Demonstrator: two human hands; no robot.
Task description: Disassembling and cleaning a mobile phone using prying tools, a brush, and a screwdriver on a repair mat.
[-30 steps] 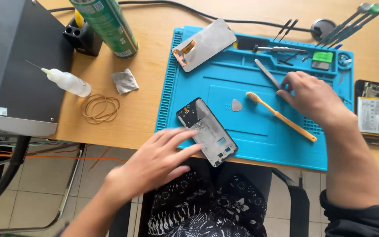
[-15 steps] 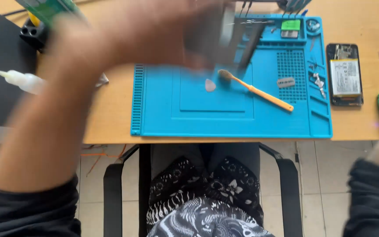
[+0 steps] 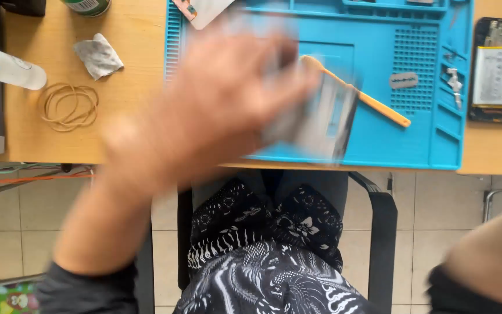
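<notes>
Several loose things sit along the left edge of the wooden desk (image 3: 129, 52), parked clear of the work surface: a clear squeeze bottle (image 3: 7, 67) lying on its side, a coil of rubber bands (image 3: 70, 104) just below it, and a crumpled grey wipe (image 3: 99, 55) near the blue repair mat (image 3: 379, 134). A green can (image 3: 86, 6) is cut off at the top edge, so we see only its base.

Our left hand (image 3: 222, 99) fills the middle, raised above the mat's front edge and heavily smeared by motion. It grips a flat grey phone frame (image 3: 321, 119), held up off the mat with the fingers curled over its left side; we cannot make out exactly how the fingertips sit, nor which face of the frame is turned to us.

Behind it an orange-handled brush (image 3: 373, 102) lies slantwise on the mat, its head partly hidden by the hand. A small razor blade (image 3: 403, 80) rests on the mat's dotted grid, and tiny metal parts (image 3: 453, 78) sit in the side slots, kept from rolling. An opened phone with its battery exposed (image 3: 498, 67) lies on the desk beside the mat.

Our right forearm (image 3: 489, 261) enters at the lower right corner; the hand itself is out of view.
</notes>
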